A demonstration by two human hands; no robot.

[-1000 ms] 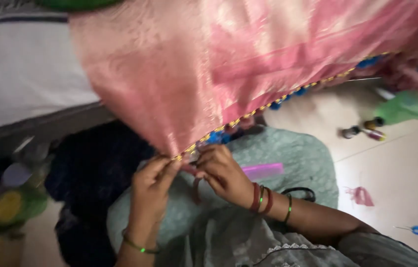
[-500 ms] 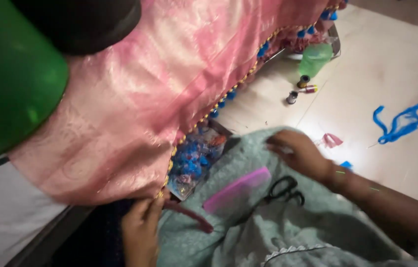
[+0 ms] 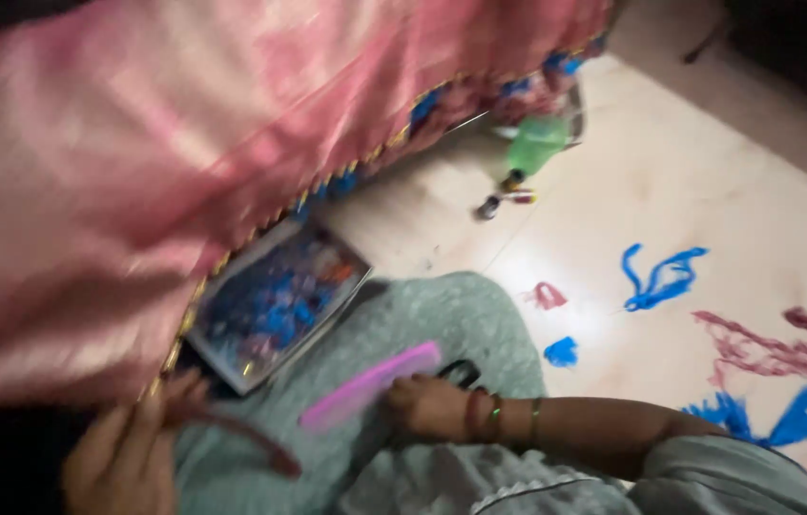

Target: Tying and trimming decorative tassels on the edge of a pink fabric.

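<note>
A large pink cloth [image 3: 184, 143] with a gold and blue beaded edge hangs across the upper left. My left hand [image 3: 127, 453] at the bottom left pinches that edge, and a dark red strand [image 3: 251, 443] trails from it over my lap. My right hand [image 3: 432, 405], with bangles on the wrist, rests on my grey-green lap. Its fingers lie against the end of a pink comb [image 3: 370, 386], and black scissors [image 3: 461, 370] sit just behind them. Blur hides whether it grips either one.
An open flat box [image 3: 270, 300] of blue and red beads lies on the floor under the cloth edge. A green bottle [image 3: 537, 143] and small bottles [image 3: 504, 198] stand farther off. Blue threads [image 3: 661, 277] and red threads [image 3: 775, 348] lie scattered on the pale floor at right.
My right hand has drawn back from the cloth edge, out to the right, then down onto my lap by the comb. The view has swung right toward the floor. My left hand stays on the edge.
</note>
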